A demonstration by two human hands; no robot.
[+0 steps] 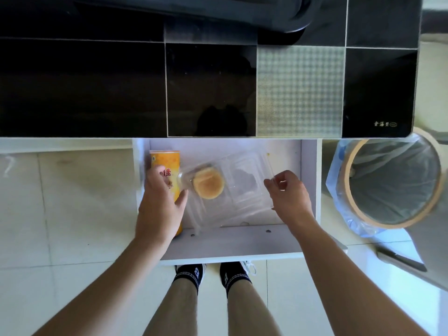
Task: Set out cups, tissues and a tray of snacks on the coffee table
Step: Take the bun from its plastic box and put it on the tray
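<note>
In the open white drawer (232, 241), the left hand (161, 204) wraps its fingers around the yellow snack can (165, 163) lying along the drawer's left wall. The right hand (289, 192) hovers with fingers curled, seemingly pinching the edge of the clear plastic box (232, 187), though blur hides the contact. A round bun (208, 185) sits in that box, just right of the left thumb.

A glossy black counter (97, 88) with thin white lines and one checkered silver panel (300, 90) fills the upper frame, a dark curved object (278, 15) lying across its far edge. Beneath it, a white drawer (232, 243) stands pulled out over pale floor tiles (60, 202). To the right, a round bin (390, 183) with a tan rim holds a translucent liner. Below the drawer, two feet in black socks (190, 275) stand side by side.
</note>
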